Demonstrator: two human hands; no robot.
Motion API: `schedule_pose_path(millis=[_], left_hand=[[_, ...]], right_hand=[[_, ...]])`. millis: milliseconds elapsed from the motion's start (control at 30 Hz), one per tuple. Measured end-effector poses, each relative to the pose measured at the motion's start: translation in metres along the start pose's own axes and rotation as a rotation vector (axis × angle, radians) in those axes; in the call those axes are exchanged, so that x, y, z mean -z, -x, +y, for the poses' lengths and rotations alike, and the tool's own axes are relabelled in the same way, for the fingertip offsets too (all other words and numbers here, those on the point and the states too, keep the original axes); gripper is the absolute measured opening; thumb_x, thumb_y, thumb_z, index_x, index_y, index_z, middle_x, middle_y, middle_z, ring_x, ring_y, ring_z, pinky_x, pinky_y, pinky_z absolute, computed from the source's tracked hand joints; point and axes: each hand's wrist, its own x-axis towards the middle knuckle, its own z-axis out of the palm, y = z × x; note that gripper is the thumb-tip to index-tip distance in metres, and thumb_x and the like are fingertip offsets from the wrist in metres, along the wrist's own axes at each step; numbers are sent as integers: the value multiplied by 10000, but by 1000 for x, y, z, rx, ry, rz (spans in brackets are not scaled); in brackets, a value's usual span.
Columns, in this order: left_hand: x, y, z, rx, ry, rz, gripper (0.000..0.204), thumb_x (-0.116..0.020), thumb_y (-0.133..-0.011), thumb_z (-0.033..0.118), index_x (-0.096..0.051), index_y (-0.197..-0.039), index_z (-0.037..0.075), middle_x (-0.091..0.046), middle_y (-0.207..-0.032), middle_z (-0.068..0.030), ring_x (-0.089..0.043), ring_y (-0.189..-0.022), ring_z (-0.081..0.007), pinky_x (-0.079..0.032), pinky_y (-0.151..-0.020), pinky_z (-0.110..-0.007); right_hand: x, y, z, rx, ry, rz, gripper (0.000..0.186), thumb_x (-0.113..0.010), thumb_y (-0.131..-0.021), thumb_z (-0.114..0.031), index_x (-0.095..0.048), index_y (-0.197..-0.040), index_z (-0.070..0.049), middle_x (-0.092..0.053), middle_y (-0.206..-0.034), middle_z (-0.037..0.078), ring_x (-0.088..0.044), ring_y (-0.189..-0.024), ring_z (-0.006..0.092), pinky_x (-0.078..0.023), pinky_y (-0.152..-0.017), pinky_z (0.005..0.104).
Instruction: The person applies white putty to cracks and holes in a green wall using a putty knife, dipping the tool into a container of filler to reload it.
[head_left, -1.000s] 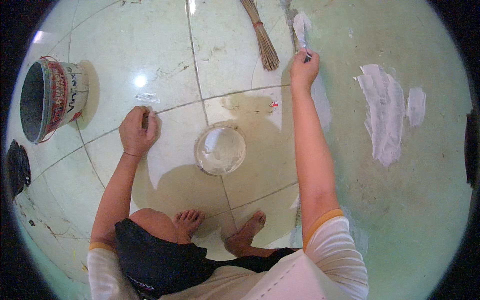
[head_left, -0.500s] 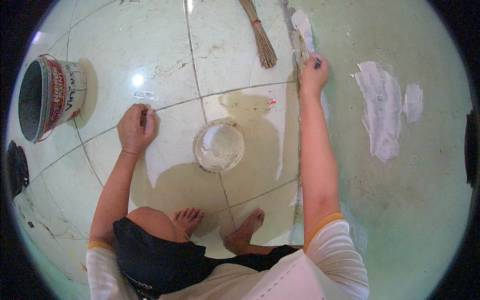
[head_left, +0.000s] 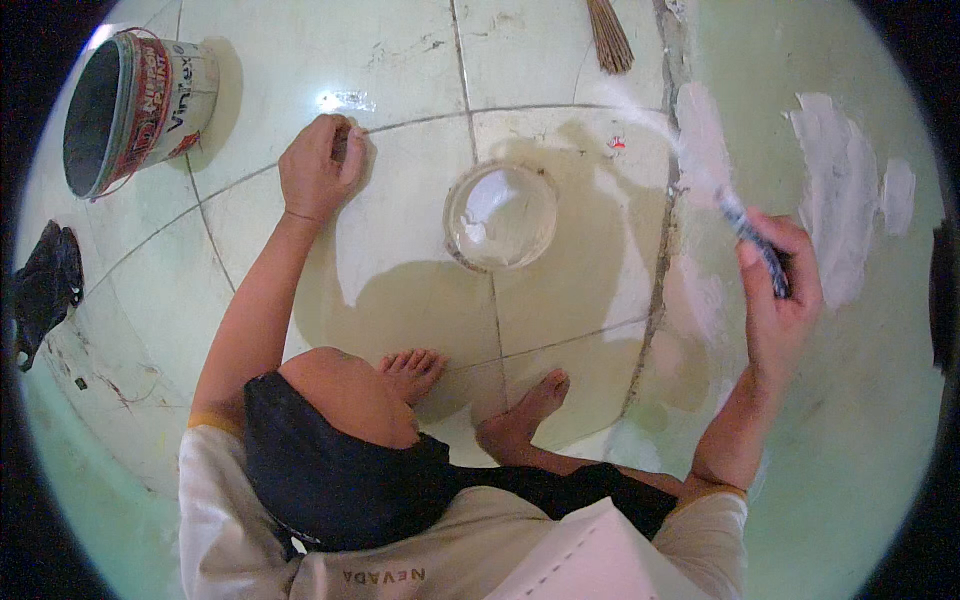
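Note:
In my right hand (head_left: pixel 785 290) is a paintbrush (head_left: pixel 752 238) with a dark, white-smeared handle, held between thumb and fingers. Motion blurs its head, which points up and left at a white painted strip (head_left: pixel 704 140) low on the pale green surface. My left hand (head_left: pixel 322 168) rests on the tiled floor with its fingers curled inward. Whatever those fingers may hold is hidden. Between my hands stands a round, clear bowl (head_left: pixel 500 218) with whitish material in it.
A paint bucket (head_left: pixel 185 100) lies tipped at the far left, beside a black plastic bag (head_left: pixel 48 290). The tied end of a stick broom (head_left: pixel 610 40) shows at the top. White patches (head_left: pixel 838 200) mark the green surface at right. My bare feet (head_left: pixel 525 412) are on the tiles.
My right hand has drawn the paintbrush back toward me and to the right, bending the arm. The view has shifted, so the floor things sit elsewhere in it. My left hand keeps its pose.

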Motion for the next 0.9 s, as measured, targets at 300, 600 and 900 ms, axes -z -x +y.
schedule_pose_path(millis=[300, 600, 900], left_hand=[[4, 19, 4, 92, 279, -50, 199, -630, -938, 231, -623, -960, 33, -642, -772, -106, -633, -650, -180, -502, -606, -319], [17, 106, 81, 603, 1204, -773, 236, -527, -1038, 242, -519, -1161, 41, -656, -999, -102, -677, -843, -191, -565, -677, -311], [0, 119, 102, 622, 1400, -764, 180, -526, -1026, 101, -444, -1165, 23, -634, -1029, -150, -704, -946, -279, -599, -823, -378]], right_hand=[[-36, 47, -58, -354, -25, -561, 182, -571, -976, -139, -619, -1132, -58, -654, -822, 189, -652, -684, 358, -507, -624, 405], [-75, 67, -62, -304, 159, -625, 202, -530, -959, -170, -597, -1120, -67, -675, -837, 197, -665, -745, 403, -515, -649, 515], [-81, 66, -70, -348, 150, -827, 188, -505, -937, -167, -566, -1030, -15, -663, -764, 226, -662, -701, 424, -512, -640, 544]])
